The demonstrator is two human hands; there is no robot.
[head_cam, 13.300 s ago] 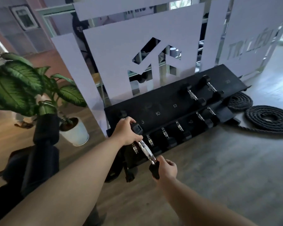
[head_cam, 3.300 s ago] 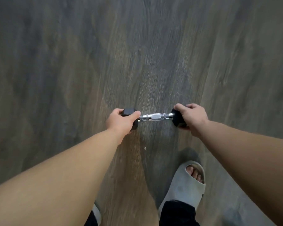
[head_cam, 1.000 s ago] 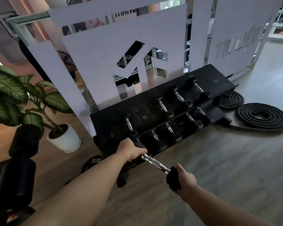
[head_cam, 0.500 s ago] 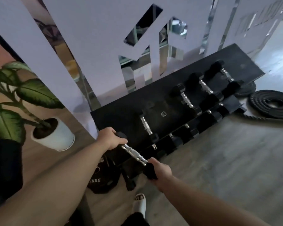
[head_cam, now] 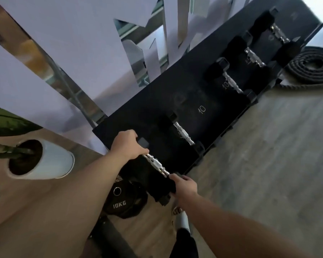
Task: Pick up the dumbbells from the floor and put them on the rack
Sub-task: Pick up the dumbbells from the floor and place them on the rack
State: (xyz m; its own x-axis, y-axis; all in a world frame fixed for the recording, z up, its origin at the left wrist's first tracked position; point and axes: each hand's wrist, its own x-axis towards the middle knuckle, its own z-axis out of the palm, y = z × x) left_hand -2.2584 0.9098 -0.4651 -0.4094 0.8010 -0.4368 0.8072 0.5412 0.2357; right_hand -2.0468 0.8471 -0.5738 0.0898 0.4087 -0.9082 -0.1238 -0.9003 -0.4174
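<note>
The dumbbell (head_cam: pixel 155 164) hangs over the left end of the black rack (head_cam: pixel 175 101), just beside a racked dumbbell (head_cam: pixel 183 133); bare rack surface lies between that one and three more farther right. The left hand (head_cam: pixel 128 145) is wrapped around the far head, the right hand (head_cam: pixel 185 186) around the near head, fingers (head_cam: pixel 175 177) closed. A 10KG plate (head_cam: pixel 122 201) lies below on the floor.

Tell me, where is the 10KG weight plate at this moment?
In the head view, the weight plate lies on the floor at lower centre, beside the rack, below the dumbbell.
</note>
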